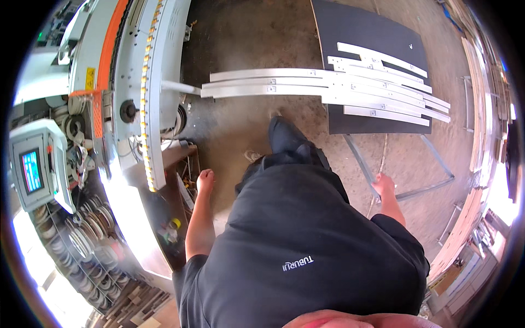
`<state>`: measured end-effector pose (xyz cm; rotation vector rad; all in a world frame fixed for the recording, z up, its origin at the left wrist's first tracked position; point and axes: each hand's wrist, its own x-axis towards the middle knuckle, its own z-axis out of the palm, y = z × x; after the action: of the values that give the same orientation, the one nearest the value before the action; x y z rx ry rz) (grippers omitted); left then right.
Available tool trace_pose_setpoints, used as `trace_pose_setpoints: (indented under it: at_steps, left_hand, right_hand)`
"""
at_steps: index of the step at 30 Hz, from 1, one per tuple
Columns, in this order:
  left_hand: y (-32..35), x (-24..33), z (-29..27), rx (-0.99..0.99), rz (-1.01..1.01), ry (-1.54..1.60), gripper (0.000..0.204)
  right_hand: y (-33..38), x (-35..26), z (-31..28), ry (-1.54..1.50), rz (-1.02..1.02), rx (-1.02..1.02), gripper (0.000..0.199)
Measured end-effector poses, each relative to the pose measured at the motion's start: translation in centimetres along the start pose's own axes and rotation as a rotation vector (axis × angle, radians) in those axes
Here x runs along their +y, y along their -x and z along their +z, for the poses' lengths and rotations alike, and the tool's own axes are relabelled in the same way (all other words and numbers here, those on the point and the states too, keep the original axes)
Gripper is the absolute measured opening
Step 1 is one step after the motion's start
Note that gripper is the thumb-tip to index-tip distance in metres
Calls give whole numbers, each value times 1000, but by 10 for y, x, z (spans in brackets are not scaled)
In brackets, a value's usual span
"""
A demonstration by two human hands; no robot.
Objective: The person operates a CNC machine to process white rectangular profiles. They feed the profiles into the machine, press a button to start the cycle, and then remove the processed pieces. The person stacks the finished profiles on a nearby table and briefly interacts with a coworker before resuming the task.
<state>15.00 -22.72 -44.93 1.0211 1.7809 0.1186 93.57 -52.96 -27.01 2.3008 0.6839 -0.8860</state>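
Note:
My left hand (pixel 205 181) hangs at my side with its fingers curled in, and I see nothing in it. It is nearest to an open wooden cabinet (pixel 185 158) beside the machine. On the other side, my right hand (pixel 384 185) is held low, its fingers curled too, with no object visible in it. Below it a grey metal frame (pixel 426 193) stands on the floor, apart from the hand as far as I can tell. Ahead, several long white strips (pixel 262 87) lie in an uneven stack, partly on a dark board (pixel 377 27).
A long machine with a row of yellow rollers (pixel 145 82) runs along my left. Its white support arm (pixel 180 87) reaches toward the strips. A control panel (pixel 33 169) and a rack of edging rolls (pixel 90 224) stand farther left. Long boards (pixel 477 109) line the right.

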Motion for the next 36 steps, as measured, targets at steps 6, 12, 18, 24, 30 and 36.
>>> trace_pose_setpoints:
  at_steps: [6, 12, 18, 24, 30, 36]
  left_hand:
    - [-45, 133, -24, -71, 76, 29, 32]
    - [-70, 218, 32, -237, 8, -55, 37]
    - [-74, 304, 66, -326, -97, 142, 35]
    - [-82, 266, 102, -374, -341, 194, 34]
    - [-95, 193, 94, -271, -346, 32, 35]
    - [-112, 233, 57, -320, -304, 373, 42]
  right_hand:
    - [-107, -207, -25, -201, -473, 169, 60]
    - [-159, -452, -149, -271, -707, -35, 43]
    - [-261, -656, -177, 55, -812, -96, 51]
    - [-307, -772, -143, 215, -780, -168, 86]
    - [-298, -808, -140, 233, -690, -226, 86]
    - [-257, -743, -155, 146, -994, -314, 59]
